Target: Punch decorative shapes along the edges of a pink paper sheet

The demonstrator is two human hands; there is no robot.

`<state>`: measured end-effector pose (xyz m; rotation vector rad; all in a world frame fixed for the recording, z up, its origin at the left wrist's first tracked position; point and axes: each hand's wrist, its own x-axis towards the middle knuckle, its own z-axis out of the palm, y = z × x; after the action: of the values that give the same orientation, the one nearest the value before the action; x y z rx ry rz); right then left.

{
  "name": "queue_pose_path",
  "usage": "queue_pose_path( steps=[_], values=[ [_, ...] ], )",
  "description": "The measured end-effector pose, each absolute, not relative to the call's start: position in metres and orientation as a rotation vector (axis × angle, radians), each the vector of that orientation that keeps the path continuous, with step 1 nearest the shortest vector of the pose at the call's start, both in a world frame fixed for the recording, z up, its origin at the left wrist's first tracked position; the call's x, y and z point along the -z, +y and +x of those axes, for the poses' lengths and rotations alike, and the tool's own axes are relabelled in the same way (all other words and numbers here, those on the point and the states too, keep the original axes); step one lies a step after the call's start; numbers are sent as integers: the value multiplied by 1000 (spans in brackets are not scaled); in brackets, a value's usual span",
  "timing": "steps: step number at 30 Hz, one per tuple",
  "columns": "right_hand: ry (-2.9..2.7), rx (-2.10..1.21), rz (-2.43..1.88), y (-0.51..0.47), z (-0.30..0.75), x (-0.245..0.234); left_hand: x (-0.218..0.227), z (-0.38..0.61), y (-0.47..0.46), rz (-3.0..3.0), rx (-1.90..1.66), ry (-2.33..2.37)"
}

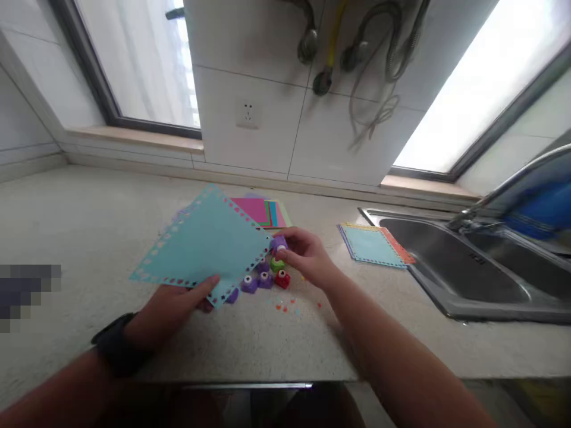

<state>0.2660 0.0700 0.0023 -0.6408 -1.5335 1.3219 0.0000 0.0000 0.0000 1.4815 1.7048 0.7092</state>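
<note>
My left hand pinches the near edge of a light-blue paper sheet whose borders are punched with small holes, and holds it tilted above the counter. My right hand is closed on a small purple paper punch at the sheet's right corner. Below lie several small punches: green, red and purple. Tiny paper bits are scattered in front of them.
A stack of coloured paper lies behind the held sheet. A second stack of punched sheets rests by the steel sink at right, with a faucet above. A tiled wall with a socket stands behind.
</note>
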Motion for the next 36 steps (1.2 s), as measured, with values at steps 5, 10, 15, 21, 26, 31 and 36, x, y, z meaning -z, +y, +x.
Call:
queue_pose_path(
  steps=[5,10,15,21,26,31,36],
  values=[
    [-1537,-1325,-637,68,263,-4,11,-6,1,1534,-679,1745],
    [-1524,-1361,-624,65,261,-5,12,-7,1,1624,-666,1725],
    [-1514,-1391,-619,64,259,-5,15,-8,1,1658,-682,1733],
    [-1493,-1429,-596,65,259,-4,19,-12,2,1692,-690,1705],
    [-1520,-1444,-593,67,261,-1,17,-10,4,1751,-751,1642],
    [-1511,-1482,-621,70,261,5,14,-9,5,1713,-740,1615],
    [-1497,-1512,-640,72,260,9,18,-11,5,1611,-733,1594]
  ],
)
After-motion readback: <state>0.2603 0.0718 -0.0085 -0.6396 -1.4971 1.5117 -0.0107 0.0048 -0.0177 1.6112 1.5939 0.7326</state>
